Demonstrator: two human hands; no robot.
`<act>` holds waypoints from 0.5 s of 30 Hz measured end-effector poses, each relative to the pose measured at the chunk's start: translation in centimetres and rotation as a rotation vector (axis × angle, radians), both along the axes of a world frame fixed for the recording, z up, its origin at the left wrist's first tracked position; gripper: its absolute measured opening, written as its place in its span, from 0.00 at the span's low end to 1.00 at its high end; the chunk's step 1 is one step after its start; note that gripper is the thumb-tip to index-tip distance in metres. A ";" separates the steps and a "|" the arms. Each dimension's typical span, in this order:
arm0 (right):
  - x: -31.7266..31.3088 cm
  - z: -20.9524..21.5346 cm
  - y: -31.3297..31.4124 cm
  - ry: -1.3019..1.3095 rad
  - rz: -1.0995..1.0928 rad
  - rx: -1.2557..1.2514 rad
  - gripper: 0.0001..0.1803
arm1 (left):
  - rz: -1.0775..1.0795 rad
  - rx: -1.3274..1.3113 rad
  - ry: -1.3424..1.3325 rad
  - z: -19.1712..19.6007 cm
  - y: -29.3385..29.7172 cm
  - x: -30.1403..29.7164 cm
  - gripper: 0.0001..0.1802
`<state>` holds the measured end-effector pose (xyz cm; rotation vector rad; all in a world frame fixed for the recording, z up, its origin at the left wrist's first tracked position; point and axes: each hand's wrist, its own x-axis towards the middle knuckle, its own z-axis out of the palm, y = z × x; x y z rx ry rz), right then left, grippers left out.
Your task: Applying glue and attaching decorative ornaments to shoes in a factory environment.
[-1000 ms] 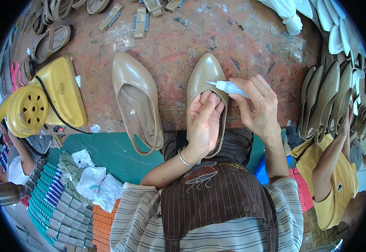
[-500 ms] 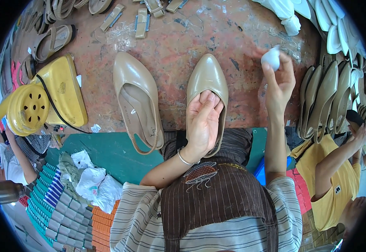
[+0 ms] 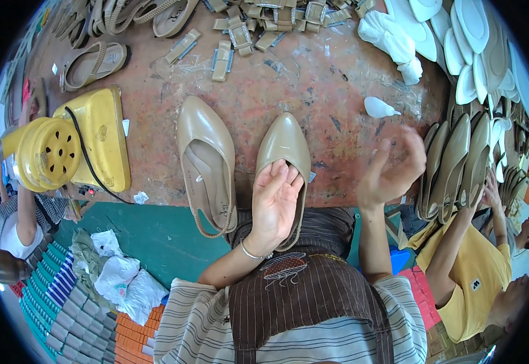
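A beige slingback shoe (image 3: 284, 141) with a pointed toe lies in front of me, toe pointing away. My left hand (image 3: 274, 203) is closed on it, palm up, with its fingertips tucked into the opening behind the toe. To its left rests a matching slingback shoe (image 3: 206, 130), untouched, its elastic heel strap toward me. My right hand (image 3: 393, 173) hovers over the right part of the table's near edge, fingers apart and slightly blurred, holding nothing. Beyond it a small white squeeze bottle (image 3: 379, 107) with a thin nozzle lies on its side.
A yellow lamp-like device (image 3: 97, 139) with a black cord stands on the worn table (image 3: 149, 103) at left. Beige bows (image 3: 240, 34) are heaped at the far side. More beige shoes (image 3: 456, 158) and white insoles (image 3: 470, 30) crowd the right. A person in yellow (image 3: 458, 273) works there.
My right hand has let go of the white squeeze bottle, now on the table, and drawn back toward me. My left hand stays in the shoe. More of the table's far side shows.
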<state>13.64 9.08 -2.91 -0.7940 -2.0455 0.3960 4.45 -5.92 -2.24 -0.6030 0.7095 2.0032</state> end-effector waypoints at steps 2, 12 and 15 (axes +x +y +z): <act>-3.8 2.1 0.1 -0.065 0.290 -0.013 0.14 | 0.005 0.059 0.006 -0.2 0.0 0.1 0.05; -15.5 -2.3 4.2 -0.522 0.321 0.071 0.12 | 0.016 0.122 0.032 -1.3 0.2 0.4 0.05; -11.5 -1.2 2.6 -0.220 0.291 -0.453 0.10 | 0.038 0.101 -0.001 -1.2 -0.1 0.3 0.05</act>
